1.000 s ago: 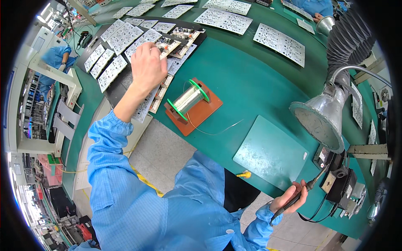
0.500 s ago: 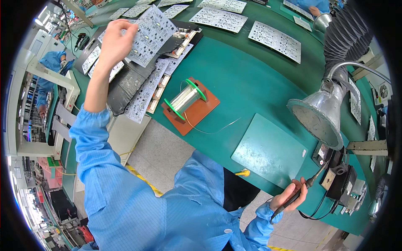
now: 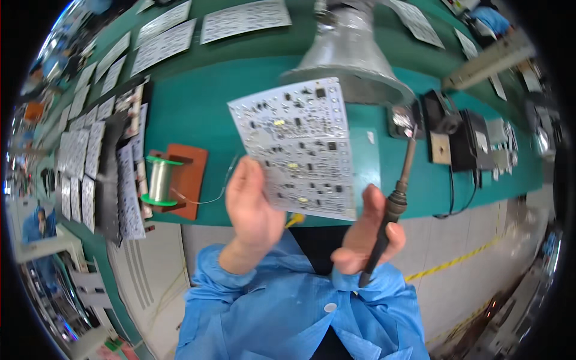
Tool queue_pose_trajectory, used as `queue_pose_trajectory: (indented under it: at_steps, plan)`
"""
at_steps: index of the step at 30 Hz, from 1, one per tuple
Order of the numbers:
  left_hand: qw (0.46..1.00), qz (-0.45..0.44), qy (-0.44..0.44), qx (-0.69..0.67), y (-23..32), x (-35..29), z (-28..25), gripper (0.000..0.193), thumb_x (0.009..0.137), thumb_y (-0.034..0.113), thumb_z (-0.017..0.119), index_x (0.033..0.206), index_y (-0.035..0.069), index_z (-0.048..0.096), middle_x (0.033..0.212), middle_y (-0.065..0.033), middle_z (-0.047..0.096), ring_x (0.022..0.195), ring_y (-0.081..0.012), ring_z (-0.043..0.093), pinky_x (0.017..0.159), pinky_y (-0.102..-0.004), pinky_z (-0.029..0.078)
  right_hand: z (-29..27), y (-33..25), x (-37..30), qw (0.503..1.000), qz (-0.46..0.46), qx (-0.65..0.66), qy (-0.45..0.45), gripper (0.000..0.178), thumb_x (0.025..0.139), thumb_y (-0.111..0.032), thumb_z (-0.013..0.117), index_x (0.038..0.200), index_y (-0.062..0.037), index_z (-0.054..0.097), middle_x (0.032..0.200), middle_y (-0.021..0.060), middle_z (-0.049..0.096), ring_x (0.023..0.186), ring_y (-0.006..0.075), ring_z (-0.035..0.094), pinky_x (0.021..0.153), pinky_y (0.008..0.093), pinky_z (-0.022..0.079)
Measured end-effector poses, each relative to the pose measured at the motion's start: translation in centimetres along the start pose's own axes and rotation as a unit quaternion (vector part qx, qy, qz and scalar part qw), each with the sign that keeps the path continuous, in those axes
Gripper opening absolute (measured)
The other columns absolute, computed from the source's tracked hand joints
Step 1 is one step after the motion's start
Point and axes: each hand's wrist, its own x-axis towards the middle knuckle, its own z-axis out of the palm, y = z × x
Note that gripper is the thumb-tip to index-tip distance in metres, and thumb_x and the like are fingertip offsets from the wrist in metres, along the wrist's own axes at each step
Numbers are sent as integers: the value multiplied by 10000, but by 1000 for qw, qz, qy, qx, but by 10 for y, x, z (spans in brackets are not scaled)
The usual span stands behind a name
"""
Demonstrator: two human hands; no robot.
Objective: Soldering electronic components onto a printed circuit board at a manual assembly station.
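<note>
A white circuit board (image 3: 303, 153) with small black and pale yellow parts is raised in front of me, tilted. My left hand (image 3: 249, 201) grips it by its lower left edge. In my right hand (image 3: 372, 234) is a soldering iron (image 3: 391, 210), its dark handle across the fingers and its metal tip pointing up and away. The fingers of that hand are close to the board's lower right corner; I cannot tell whether they touch it. Behind the board a pale green translucent mat (image 3: 366, 162) on the bench is partly hidden.
A solder wire spool (image 3: 160, 181) with green flanges sits on a brown stand (image 3: 193, 180) at left. Beyond it, boards (image 3: 77, 150) lie around a black sheet (image 3: 111, 186). A metal extraction hood (image 3: 351, 60) hangs ahead. The soldering station (image 3: 471, 141) stands right; more boards (image 3: 246, 20) line the far side.
My left hand has brought the board from the stack at left to the front of my body. My right hand has come inward with the soldering iron. The view has turned right.
</note>
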Motion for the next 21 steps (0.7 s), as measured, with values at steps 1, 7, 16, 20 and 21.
queue_pose_trajectory:
  at_steps: [1,7,16,20,21]
  plan:
    - [1000,-15,-7,-22,-18,-4,6,273,1025,215,441,1152,-16,514,1179,-122,610,1073,-200,594,951,-364,462,6,-3,2,1000,-6,26,13,780,804,-444,752,1404,-185,328,1347,252,494,1300,386,434,1076,558,320]
    - [994,-72,-66,42,-61,-20,8,254,1037,156,396,1233,13,471,1241,-79,555,1153,-174,514,955,-366,424,-10,-25,25,978,182,104,-1,748,786,-285,743,1399,-154,336,1317,245,521,1278,361,455,1076,514,339]
    - [981,-128,-143,-8,-49,-9,-13,886,899,421,641,1520,170,63,1497,-63,316,1344,-432,358,1023,-553,414,-52,-43,41,811,513,281,-27,585,801,-227,617,1337,-55,458,1239,207,595,1183,314,568,1045,428,425]
    - [980,-153,-128,-12,-42,-6,-13,926,861,551,621,1521,155,105,1470,-74,344,1332,-444,366,1042,-564,385,-53,-34,40,904,390,163,-70,618,775,-175,678,1338,-110,430,1279,224,557,1221,337,529,1039,466,422]
    - [977,-162,-136,-19,-42,-5,-14,917,860,579,605,1519,148,137,1463,-81,354,1327,-449,369,1050,-567,372,-54,-33,40,921,357,132,-82,631,769,-162,693,1338,-124,423,1289,228,547,1230,343,519,1038,475,422]
